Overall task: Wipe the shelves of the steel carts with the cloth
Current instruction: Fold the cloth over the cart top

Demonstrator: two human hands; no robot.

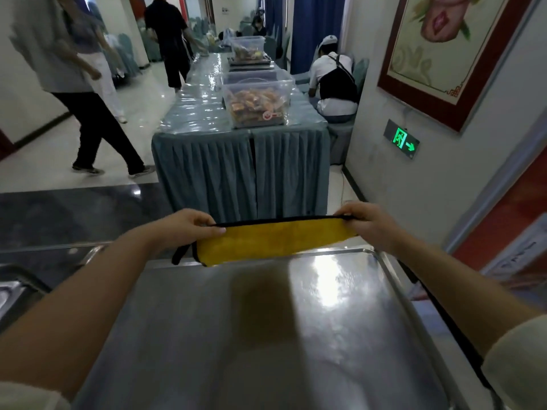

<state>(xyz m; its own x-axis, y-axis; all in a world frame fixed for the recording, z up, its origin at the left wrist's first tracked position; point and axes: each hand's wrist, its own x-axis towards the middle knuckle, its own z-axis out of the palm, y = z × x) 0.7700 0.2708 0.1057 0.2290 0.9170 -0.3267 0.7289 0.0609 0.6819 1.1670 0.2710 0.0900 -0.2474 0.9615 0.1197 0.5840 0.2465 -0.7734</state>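
Observation:
A yellow cloth (272, 239) with black edging is stretched flat between both hands, held in the air over the far edge of the steel cart's top shelf (266, 335). My left hand (189, 224) pinches its left end, where a black loop hangs down. My right hand (367, 221) grips its right end. The shelf is bare, shiny metal with a raised rim, and the cloth's shadow falls on it.
A second steel cart (11, 294) shows at the lower left. Beyond stands a long table (207, 161) with a blue skirt and clear bins of packets (257, 102). One person walks at the left, another sits by the right wall (429, 187).

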